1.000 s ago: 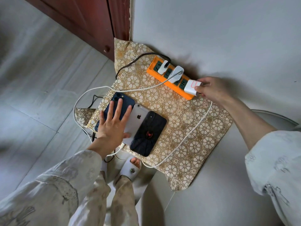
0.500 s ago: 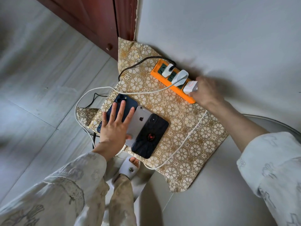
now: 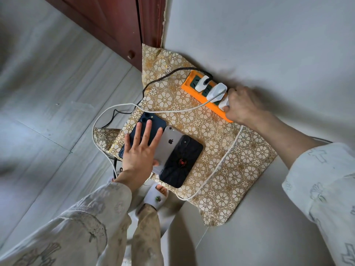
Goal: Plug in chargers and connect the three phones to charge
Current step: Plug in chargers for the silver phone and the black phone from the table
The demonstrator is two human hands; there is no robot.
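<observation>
Three phones lie face down and overlapping at frame centre on a gold floral cushion (image 3: pixel 226 169): dark blue phone (image 3: pixel 153 121), silver phone (image 3: pixel 170 143), black phone (image 3: pixel 181 162) bearing a red spider mark. Left hand (image 3: pixel 138 150), fingers spread flat, rests on the blue and silver ones. Orange power strip (image 3: pixel 192 89), upper right, carries two white plugs. Right hand (image 3: pixel 242 106) pinches a third white charger (image 3: pixel 223 103) at the strip's near end. White cable (image 3: pixel 221 166) loops across the cushion.
</observation>
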